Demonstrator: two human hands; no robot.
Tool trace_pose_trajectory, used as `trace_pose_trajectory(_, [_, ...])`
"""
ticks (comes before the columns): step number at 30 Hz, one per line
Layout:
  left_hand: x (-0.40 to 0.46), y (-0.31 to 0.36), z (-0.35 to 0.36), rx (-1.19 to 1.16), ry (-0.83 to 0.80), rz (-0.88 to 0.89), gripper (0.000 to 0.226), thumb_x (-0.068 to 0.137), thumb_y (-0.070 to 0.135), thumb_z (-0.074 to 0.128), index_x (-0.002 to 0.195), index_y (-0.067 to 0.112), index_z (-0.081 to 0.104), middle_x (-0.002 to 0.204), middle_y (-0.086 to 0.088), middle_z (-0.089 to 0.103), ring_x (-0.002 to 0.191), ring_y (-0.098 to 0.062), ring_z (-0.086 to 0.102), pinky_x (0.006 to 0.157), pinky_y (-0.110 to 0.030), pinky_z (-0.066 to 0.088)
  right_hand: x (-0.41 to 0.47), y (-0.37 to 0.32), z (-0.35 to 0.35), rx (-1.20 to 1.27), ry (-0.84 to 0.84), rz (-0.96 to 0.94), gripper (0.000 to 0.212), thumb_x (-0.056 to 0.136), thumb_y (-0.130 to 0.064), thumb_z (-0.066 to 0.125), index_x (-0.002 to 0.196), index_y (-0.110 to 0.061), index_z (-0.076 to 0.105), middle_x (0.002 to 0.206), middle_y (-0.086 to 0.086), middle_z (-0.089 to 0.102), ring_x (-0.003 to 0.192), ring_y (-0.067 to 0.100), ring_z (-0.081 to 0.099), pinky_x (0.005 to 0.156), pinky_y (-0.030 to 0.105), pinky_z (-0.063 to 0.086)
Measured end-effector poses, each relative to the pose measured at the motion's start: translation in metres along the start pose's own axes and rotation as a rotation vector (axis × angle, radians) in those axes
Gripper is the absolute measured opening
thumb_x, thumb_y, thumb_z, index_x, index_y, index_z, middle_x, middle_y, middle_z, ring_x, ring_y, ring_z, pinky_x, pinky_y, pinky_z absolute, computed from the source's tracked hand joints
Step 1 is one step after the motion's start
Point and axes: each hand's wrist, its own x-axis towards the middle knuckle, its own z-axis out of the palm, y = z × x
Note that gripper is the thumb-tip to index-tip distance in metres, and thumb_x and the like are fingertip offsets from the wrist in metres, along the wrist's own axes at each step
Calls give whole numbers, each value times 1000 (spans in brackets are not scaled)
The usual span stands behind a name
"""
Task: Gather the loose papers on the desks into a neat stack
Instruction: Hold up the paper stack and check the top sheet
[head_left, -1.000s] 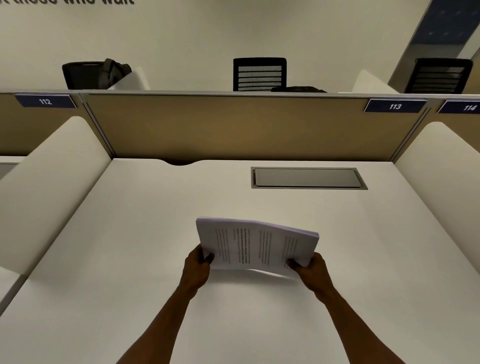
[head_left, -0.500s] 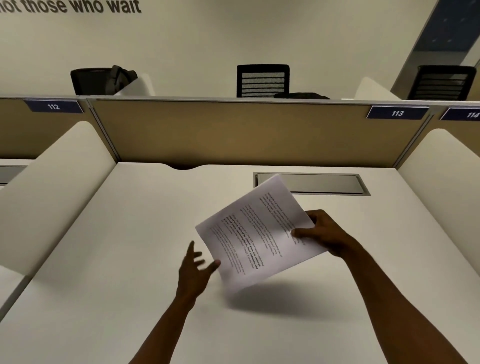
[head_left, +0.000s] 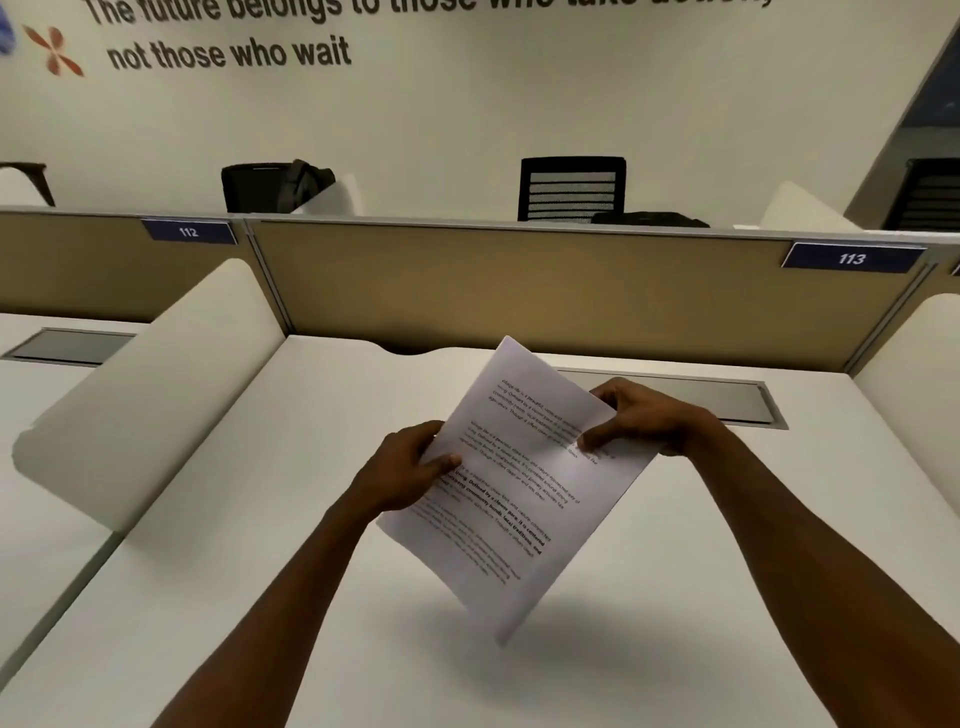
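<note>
A stack of white printed papers (head_left: 514, 499) is held in the air above the white desk (head_left: 234, 545), tilted with one corner pointing away and one corner low toward me. My left hand (head_left: 402, 467) grips its left edge, thumb on the top sheet. My right hand (head_left: 644, 418) grips the right edge, thumb on the printed face and fingers behind. The stack casts a shadow on the desk below it.
A grey cable hatch (head_left: 727, 402) is set in the desk behind the papers. Tan partition (head_left: 519, 291) with plates 112 and 113 runs across the back. White curved dividers stand at left (head_left: 156, 395) and right (head_left: 914, 364). Black chairs (head_left: 571, 187) stand beyond.
My left hand, which had let go, has taken hold of the stack's left edge again. The papers have turned from lying crosswise to a steeper diagonal, and the view has tilted upward.
</note>
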Motion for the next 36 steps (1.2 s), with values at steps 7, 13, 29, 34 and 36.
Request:
trace_pose_trajectory(7, [-23,4,-7,-391,168,-23,22,95,21,62,115,14,69,104,-2,77,88,-25,75,80,-44,62,3,-3,-20,505,-193,-233,96,64,-69,72,129,0,56,117,22,65,96,31,67,72,39,56])
trace_pose_trajectory(13, [-29,3,-31,-662,312,-76,25,94,13,61,117,7,67,109,-16,74,95,-36,72,84,-47,59,20,17,25,659,-261,-315,116,54,-81,68,149,-22,34,136,20,56,119,41,56,93,57,46])
trace_pose_trajectory(29, [44,-81,-212,-399,631,-155,23,91,21,68,112,14,70,100,-2,76,81,-18,75,73,-38,62,204,-132,140,416,313,-348,36,93,-2,57,123,-23,58,112,6,71,99,26,67,74,47,56])
trace_pose_trajectory(34, [126,-113,-321,-329,653,-110,34,90,25,69,123,19,63,110,-2,73,84,-15,74,74,-37,63,320,-207,145,523,375,-339,36,93,2,53,123,-18,55,106,2,72,86,18,73,66,40,62])
trace_pose_trajectory(36, [160,-134,-344,-294,642,-178,41,89,28,69,127,21,58,116,0,70,86,-16,74,76,-39,62,363,-221,150,606,397,-272,36,92,6,51,121,-14,55,102,1,71,76,11,73,58,31,60])
